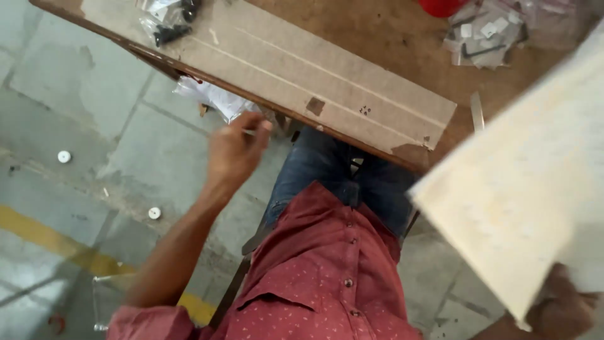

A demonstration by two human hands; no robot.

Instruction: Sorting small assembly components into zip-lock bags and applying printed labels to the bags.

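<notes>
My left hand is raised beside the table's near edge, its fingers pinched on a small thin pale piece by the thumb; what the piece is cannot be made out. Just above it a crumpled white plastic bag hangs under the table edge. My right hand at the lower right grips the bottom corner of a large pale wooden panel, which is tilted up over the right side of the view.
A brown wooden table carries a flat cardboard sheet, a clear bag of black screws, another bag of small fittings and a red object. Two white round caps lie on the grey floor.
</notes>
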